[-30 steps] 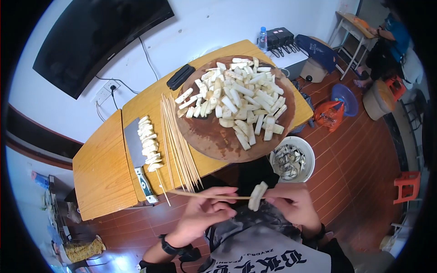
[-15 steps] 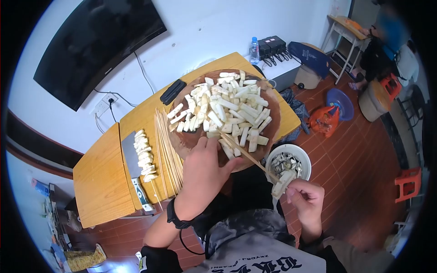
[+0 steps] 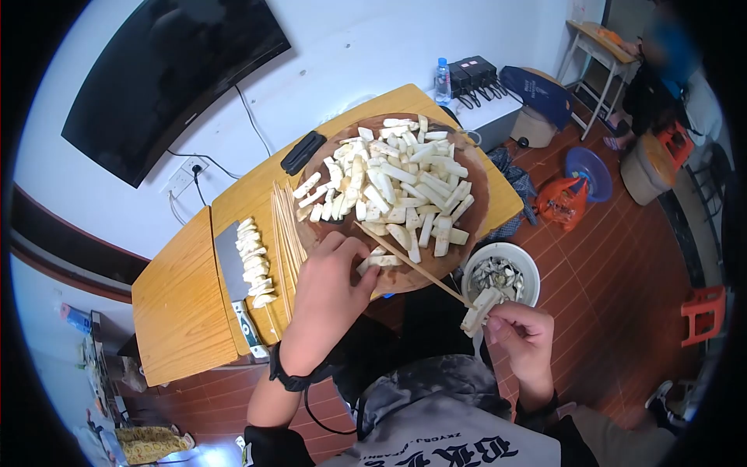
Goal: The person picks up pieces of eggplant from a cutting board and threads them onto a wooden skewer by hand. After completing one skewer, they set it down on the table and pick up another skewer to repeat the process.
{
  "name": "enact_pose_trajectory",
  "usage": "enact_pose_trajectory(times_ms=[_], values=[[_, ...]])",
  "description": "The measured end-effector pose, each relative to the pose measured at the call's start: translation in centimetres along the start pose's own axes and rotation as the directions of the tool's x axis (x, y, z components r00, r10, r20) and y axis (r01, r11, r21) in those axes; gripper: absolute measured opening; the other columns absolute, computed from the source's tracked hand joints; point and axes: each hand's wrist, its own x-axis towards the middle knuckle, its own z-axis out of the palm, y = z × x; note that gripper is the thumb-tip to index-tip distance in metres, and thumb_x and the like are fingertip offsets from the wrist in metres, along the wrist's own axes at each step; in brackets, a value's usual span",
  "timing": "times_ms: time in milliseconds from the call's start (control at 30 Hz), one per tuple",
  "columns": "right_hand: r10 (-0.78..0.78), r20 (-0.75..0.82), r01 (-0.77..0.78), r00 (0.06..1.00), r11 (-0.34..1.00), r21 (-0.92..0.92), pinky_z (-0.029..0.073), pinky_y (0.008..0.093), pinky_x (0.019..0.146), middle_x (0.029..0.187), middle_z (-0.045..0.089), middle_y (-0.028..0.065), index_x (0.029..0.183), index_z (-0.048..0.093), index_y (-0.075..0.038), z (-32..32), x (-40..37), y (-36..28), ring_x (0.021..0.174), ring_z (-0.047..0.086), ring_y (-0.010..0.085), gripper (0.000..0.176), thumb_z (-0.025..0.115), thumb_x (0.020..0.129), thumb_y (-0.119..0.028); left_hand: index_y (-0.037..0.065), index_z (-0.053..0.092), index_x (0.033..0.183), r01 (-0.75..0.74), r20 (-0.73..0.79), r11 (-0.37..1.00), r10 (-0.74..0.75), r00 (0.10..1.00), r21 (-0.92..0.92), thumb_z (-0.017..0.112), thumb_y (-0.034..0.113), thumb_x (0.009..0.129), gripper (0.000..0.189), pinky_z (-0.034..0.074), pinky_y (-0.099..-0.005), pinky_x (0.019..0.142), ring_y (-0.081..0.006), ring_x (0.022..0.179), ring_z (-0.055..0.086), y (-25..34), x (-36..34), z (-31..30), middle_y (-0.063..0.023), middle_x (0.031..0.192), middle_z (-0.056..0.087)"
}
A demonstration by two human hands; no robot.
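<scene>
My left hand [image 3: 331,276] is at the near edge of the round wooden board [image 3: 311,233], its thumb and fingers around a pale cut strip [image 3: 379,262]. A heap of similar pale strips [image 3: 397,175] covers much of the board. In my right hand [image 3: 520,335] are pale pieces [image 3: 481,310] threaded at the near end of a wooden skewer [image 3: 412,265]; the skewer's other end points up and left over the board, above my left fingers.
Left of the board lie bare skewers [image 3: 285,241], a loaded skewer [image 3: 254,261] and a knife [image 3: 247,330]. A white bucket of scraps [image 3: 532,272] stands beside the board. Further right are an orange bag [image 3: 563,204], a red stool [image 3: 703,315] and a person [image 3: 661,70].
My left hand has moved down and left, now around a strip near the board's edge. The skewer's far end now shows free of the heap. The whole view has shifted slightly.
</scene>
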Motion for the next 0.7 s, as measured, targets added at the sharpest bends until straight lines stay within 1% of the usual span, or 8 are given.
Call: enact_pose_trajectory(times_ms=[200,400,500,533,567,633,667,700], values=[[0.001,0.013,-0.001,1.000,0.999,-0.037,0.041,0.0227,0.056,0.078,0.066,0.0062,0.099,0.072,0.007,0.2,-0.1,-0.1,0.063,0.055,0.0091,0.009,0.066,0.093,0.003,-0.002,0.065,0.091,0.107,0.080,0.994,-0.104,0.991,-0.029,0.073,0.004,0.078,0.016,0.052,-0.0416,0.069,-0.0336,0.075,0.065,-0.1,0.3,-0.6,-0.0165,0.085,0.063],[0.036,0.012,-0.035,0.999,0.999,-0.020,0.040,0.0225,0.055,0.079,0.067,0.0067,0.099,0.073,0.006,0.6,0.0,0.2,0.062,0.055,0.0090,0.010,0.066,0.093,0.003,-0.002,0.070,0.093,-0.054,-0.103,0.988,0.069,0.992,0.145,0.073,0.001,0.075,0.018,0.052,-0.0403,0.067,-0.0329,0.070,0.065,-2.3,-0.2,-1.3,-0.0163,0.082,0.064],[0.040,0.034,-0.039,0.999,0.998,-0.045,0.040,0.0223,0.055,0.080,0.067,0.0069,0.100,0.073,0.005,0.9,0.2,-0.3,0.062,0.055,0.0087,0.011,0.066,0.093,0.002,-0.002,0.071,0.092,0.022,-0.158,0.999,-0.016,0.987,0.031,0.073,0.000,0.074,0.018,0.052,-0.0377,0.065,-0.0303,0.068,0.064,-2.4,0.0,-2.6,-0.0154,0.081,0.063],[0.047,0.044,-0.045,0.998,0.998,-0.049,0.040,0.0222,0.055,0.080,0.067,0.0069,0.100,0.074,0.005,1.0,0.2,-0.3,0.062,0.055,0.0085,0.011,0.066,0.093,0.002,-0.002,0.073,0.097,0.051,-0.160,0.998,-0.054,0.986,-0.025,0.072,0.000,0.078,0.019,0.053,-0.0328,0.064,-0.0226,0.067,0.065,-2.6,0.0,-3.0,-0.0104,0.083,0.066],[0.054,0.052,-0.051,0.997,0.997,-0.053,0.040,0.0222,0.055,0.080,0.068,0.0069,0.101,0.074,0.005,1.1,0.3,-0.3,0.062,0.055,0.0084,0.011,0.066,0.093,0.003,-0.002,0.073,0.100,0.091,-0.144,0.979,-0.119,0.982,-0.184,0.071,-0.001,0.079,0.021,0.053,-0.0312,0.065,-0.0199,0.068,0.065,-3.1,-0.1,-3.3,-0.0090,0.085,0.067],[0.069,0.070,-0.064,0.995,0.995,-0.071,0.040,0.0222,0.054,0.080,0.067,0.0065,0.102,0.074,0.004,1.1,0.3,-0.1,0.061,0.054,0.0080,0.012,0.065,0.093,0.003,-0.002,0.073,0.107,0.170,-0.080,0.859,-0.237,0.968,-0.483,0.070,-0.003,0.083,0.025,0.054,-0.0279,0.066,-0.0146,0.071,0.066,-4.2,-0.7,-3.9,-0.0063,0.089,0.069],[0.076,0.079,-0.070,0.994,0.994,-0.080,0.040,0.0222,0.054,0.080,0.067,0.0062,0.102,0.074,0.004,1.0,0.4,0.0,0.061,0.054,0.0078,0.013,0.065,0.093,0.003,-0.003,0.069,0.121,0.173,-0.010,0.749,-0.233,0.972,-0.640,0.063,-0.007,0.086,0.035,0.054,-0.0263,0.067,-0.0134,0.078,0.067,-4.3,-1.0,-4.6,-0.0081,0.097,0.071],[0.082,0.082,-0.075,0.993,0.994,-0.085,0.040,0.0223,0.054,0.079,0.067,0.0060,0.102,0.074,0.004,1.0,0.4,0.1,0.061,0.054,0.0077,0.013,0.065,0.093,0.003,-0.004,0.066,0.124,0.208,0.043,0.620,-0.271,0.962,-0.757,0.061,-0.008,0.086,0.038,0.055,-0.0264,0.067,-0.0144,0.079,0.067,-3.8,-1.3,-5.1,-0.0095,0.097,0.070]])
